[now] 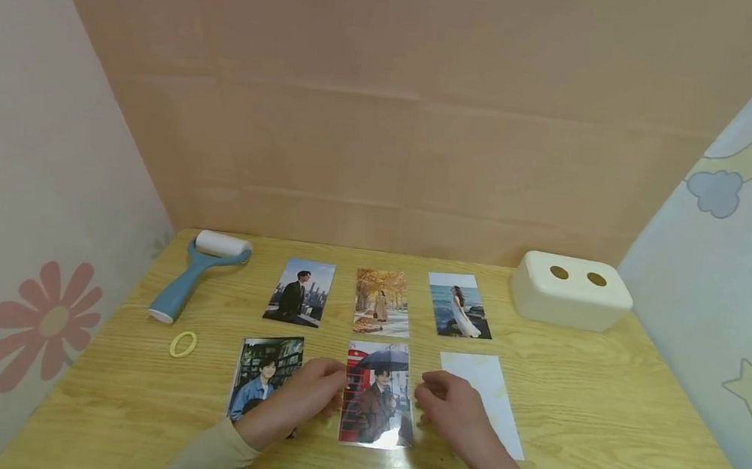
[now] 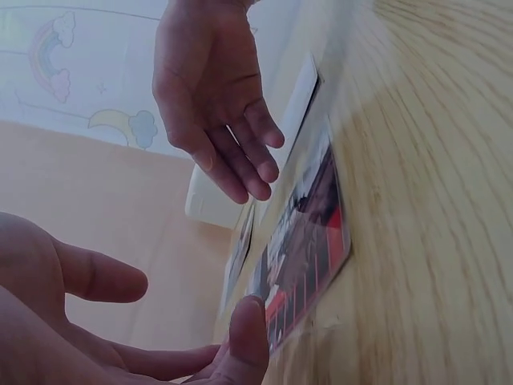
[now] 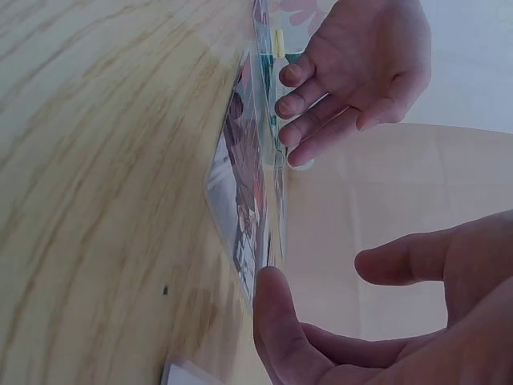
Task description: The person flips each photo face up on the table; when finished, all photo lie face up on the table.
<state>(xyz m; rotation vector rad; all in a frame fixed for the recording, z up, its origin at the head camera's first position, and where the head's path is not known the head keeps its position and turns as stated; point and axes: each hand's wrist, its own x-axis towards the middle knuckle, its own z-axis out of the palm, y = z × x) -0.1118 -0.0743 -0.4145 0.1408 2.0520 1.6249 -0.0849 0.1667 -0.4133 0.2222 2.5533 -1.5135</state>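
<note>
A glossy photo card of a person under a dark umbrella by a red phone booth lies flat in the front row, apparently in a clear sleeve. At its left edge is my left hand, fingers loosely bent, thumb apart. My right hand is beside its right edge, gripping nothing. The left wrist view shows the left fingertips close to the card; contact is unclear. Under my left forearm lies a photo with bookshelves, partly hidden. A white card lies partly behind my right hand.
Behind stand three photos in a row: a suited person, an autumn path and a seaside figure. A blue-handled lint roller and a yellow ring lie left. A cream box with two holes sits back right.
</note>
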